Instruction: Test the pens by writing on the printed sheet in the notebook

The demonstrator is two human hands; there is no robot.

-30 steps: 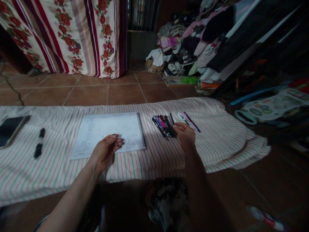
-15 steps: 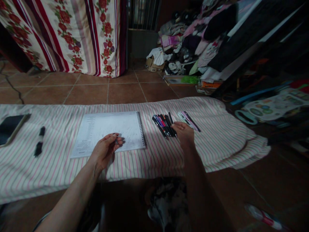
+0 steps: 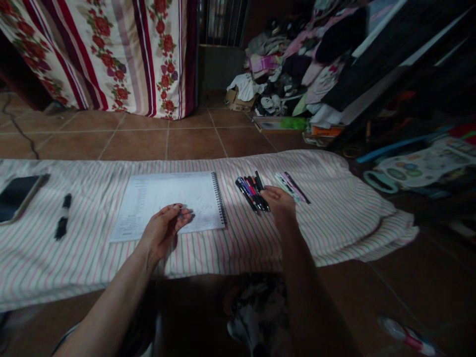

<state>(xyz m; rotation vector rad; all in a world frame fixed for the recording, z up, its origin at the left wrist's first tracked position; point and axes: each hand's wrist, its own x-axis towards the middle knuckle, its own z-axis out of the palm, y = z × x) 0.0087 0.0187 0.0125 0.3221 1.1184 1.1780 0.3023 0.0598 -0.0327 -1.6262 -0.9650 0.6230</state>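
Observation:
My right hand point(image 3: 281, 202) is at the right side of a row of pens point(image 3: 250, 193), its fingers closed on a black pen point(image 3: 258, 178) at that end. The pens lie close together, mostly black, with some purple and red. My left hand point(image 3: 167, 225) hovers over the lower part of an open spiral notebook point(image 3: 178, 193), thumb and fingers pinched; a small thing seems to be between them, too dim to name. Beyond my right hand lies a smaller group of pale, pink and black pens point(image 3: 293, 187).
A striped cloth point(image 3: 334, 213) covers the low surface. On its left are a black marker point(image 3: 64, 216) and a dark tablet or phone point(image 3: 18, 198). Behind are a flowered curtain point(image 3: 130, 54) and a heap of clothes point(image 3: 282, 69). A bottle-like object point(image 3: 407, 337) lies on the floor at right.
My right hand has shifted slightly left, and the top of the black pen leans closer to the row. My left hand stays nearly still. The view has moved a little.

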